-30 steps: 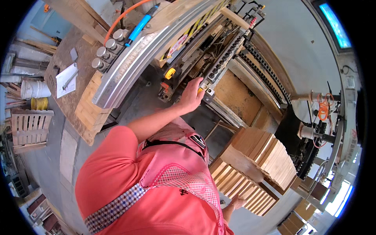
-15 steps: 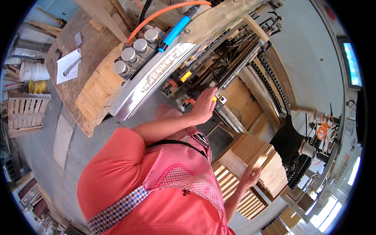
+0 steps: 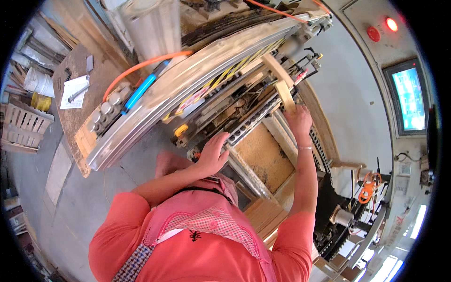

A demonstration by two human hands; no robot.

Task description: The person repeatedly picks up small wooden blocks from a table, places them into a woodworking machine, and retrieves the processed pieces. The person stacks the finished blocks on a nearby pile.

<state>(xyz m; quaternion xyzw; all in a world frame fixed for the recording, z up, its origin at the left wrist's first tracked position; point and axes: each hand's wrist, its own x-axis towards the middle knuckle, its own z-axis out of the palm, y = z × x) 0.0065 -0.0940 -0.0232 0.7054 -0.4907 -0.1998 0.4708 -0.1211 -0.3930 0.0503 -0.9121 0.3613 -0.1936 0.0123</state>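
A pale, bare wooden strip (image 3: 284,95) stands out from the right hand (image 3: 299,118), which grips its lower end — the strip slants up and slightly left, over the woodworking machine's bed. Its upper end meets or overlaps the lower end of a second, gently curved wooden piece (image 3: 277,69), smooth and light brown — whether they touch is unclear from this angle.

Head-worn fisheye view, looking steeply down and forward over the person's chest (image 3: 202,256); the left hand (image 3: 212,157) and right hand (image 3: 299,120) at close range, the machine (image 3: 244,120) beyond, the near corner of the counter (image 3: 70,127) at left.
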